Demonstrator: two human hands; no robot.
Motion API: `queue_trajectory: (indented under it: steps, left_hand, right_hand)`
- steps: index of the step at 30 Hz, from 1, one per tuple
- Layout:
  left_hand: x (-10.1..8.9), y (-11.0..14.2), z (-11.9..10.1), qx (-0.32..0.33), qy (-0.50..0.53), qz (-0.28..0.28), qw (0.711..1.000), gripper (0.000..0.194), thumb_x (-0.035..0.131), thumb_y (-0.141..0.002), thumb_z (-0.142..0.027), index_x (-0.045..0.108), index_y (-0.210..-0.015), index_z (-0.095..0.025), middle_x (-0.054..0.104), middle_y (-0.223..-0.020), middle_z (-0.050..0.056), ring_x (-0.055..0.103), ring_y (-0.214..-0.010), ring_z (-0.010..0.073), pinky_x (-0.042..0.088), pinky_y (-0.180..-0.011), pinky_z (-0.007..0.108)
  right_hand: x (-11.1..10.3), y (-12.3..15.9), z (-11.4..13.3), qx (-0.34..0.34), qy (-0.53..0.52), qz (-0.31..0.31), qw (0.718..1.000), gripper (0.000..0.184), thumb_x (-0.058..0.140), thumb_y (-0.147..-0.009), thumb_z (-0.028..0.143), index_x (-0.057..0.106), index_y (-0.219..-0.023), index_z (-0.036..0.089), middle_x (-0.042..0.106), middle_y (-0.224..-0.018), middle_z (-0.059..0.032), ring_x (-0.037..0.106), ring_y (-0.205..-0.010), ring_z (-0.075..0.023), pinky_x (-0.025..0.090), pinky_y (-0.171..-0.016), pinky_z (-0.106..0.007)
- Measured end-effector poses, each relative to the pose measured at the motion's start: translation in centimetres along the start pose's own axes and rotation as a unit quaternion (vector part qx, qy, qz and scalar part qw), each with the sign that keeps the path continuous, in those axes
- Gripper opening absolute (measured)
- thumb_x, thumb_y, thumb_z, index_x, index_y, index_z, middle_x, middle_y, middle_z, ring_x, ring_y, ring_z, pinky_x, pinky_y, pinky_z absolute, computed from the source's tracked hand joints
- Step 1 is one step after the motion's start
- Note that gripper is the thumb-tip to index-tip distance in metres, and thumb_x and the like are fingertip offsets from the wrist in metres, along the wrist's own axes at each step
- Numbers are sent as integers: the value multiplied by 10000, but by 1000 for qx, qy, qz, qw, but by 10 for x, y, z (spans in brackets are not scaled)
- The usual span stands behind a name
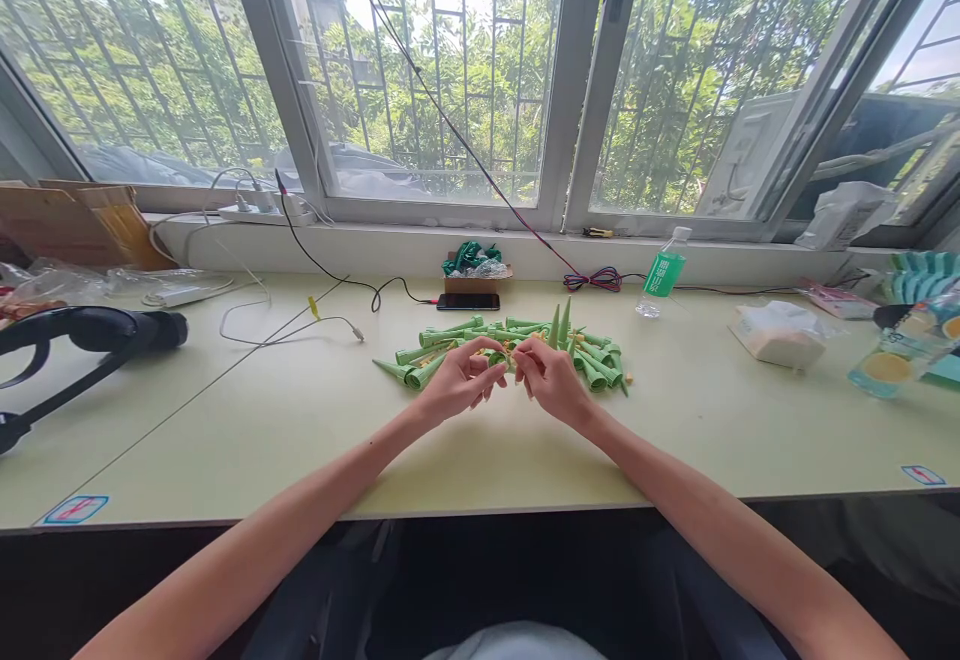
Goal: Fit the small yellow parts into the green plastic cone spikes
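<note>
My left hand is closed, with its thumb and forefinger curled around a small green paper-like cone whose open end partly shows. Close beside it, my right hand has its fingertips pinched together; what is in them is too small to make out. Just beyond both hands lies a loose heap of green cones, several on their sides. Two pointed green cones stand upright behind my right hand. Small yellowish bits lie among and beside the heap, partly hidden by my fingers.
Behind the heap lie a phone on a cable and a small box with green material. A bottle and tissue pack stand right. Headphones and a white cable lie left. The table edge is near me.
</note>
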State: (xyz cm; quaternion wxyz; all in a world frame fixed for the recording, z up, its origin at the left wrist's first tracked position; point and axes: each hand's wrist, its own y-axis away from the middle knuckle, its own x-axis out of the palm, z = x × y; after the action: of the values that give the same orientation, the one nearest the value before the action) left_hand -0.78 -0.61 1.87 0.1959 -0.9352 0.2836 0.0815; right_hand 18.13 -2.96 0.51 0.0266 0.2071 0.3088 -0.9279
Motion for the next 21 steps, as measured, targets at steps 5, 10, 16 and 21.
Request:
queue_trajectory:
  steps: [5, 10, 16, 21]
  left_hand:
    - [2, 2, 4, 13, -54, 1, 998, 374, 637, -859, -465, 530, -1109, -209, 636, -735, 13, 589, -577, 128, 442, -399, 185]
    - [5, 5, 2, 23, -112, -12, 993, 296, 616, -868, -439, 532, -1051, -223, 548, -704, -19, 588, -622, 124, 465, -472, 191]
    - [5, 5, 4, 65, -176, -40, 981, 265, 608, -867, -424, 581, -1051, -236, 495, -711, -21, 515, -603, 105, 474, -518, 208]
    - [6, 5, 5, 102, -212, -41, 971, 234, 601, -874, -379, 593, -1046, -221, 565, -809, 18, 543, -678, 118, 516, -564, 218]
  right_hand:
    - [0, 0, 2, 13, -12, -8, 1000, 238, 441, -985, 396, 535, -880, 204, 605, -634, 26, 499, -399, -89, 398, -449, -219]
    - [0, 0, 4, 21, -16, -12, 1000, 252, 448, -980, 418, 528, -867, 207, 595, -609, 32, 502, -384, -90, 393, -431, -215]
    - [0, 0, 5, 33, -15, -15, 999, 290, 445, -973, 460, 523, -846, 210, 598, -601, 24, 499, -374, -96, 400, -421, -223]
    - [0, 0, 5, 33, -20, -15, 999, 287, 442, -974, 452, 518, -839, 210, 590, -593, 28, 495, -371, -94, 399, -424, -221]
